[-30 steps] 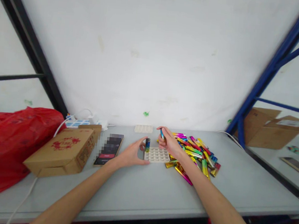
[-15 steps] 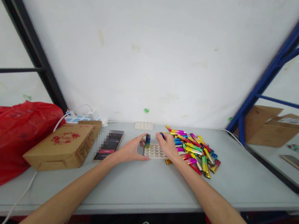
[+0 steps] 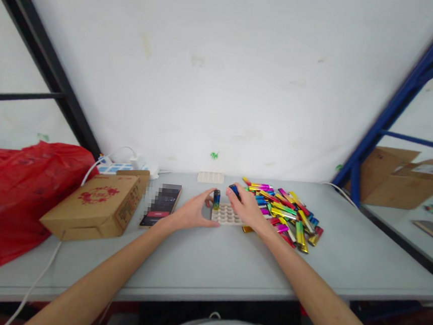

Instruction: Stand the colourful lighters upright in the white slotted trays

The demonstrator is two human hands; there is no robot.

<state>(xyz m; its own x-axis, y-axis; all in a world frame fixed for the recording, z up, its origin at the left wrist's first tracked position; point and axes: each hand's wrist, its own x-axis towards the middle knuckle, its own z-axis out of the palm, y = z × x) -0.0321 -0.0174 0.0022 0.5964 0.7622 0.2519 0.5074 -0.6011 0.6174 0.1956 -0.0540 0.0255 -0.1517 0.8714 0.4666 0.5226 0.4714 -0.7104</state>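
Note:
A pale tray (image 3: 230,219) with rows of round holes lies on the table in front of me. One blue-and-yellow metallic lighter (image 3: 216,201) stands upright at its far left corner. My left hand (image 3: 197,211) grips the tray's left end, thumb on the near edge and fingertips behind the standing lighter. Over the tray's right part, my right hand (image 3: 246,205) pinches a dark blue lighter (image 3: 234,189), tilted and partly hidden by the fingers. Beside that hand spreads a loose pile of shiny lighters (image 3: 287,215) in many colours.
Another pale tray (image 3: 210,177) lies by the wall. To the left are a phone (image 3: 161,206), a cardboard box (image 3: 91,204), a red plastic bag (image 3: 27,201) and a white cable (image 3: 39,278). An open carton (image 3: 400,183) stands beyond the blue frame (image 3: 355,179).
My right hand has shifted slightly, and more of the blue lighter in its fingers shows. The left hand stays on the tray. The whole view has moved a little.

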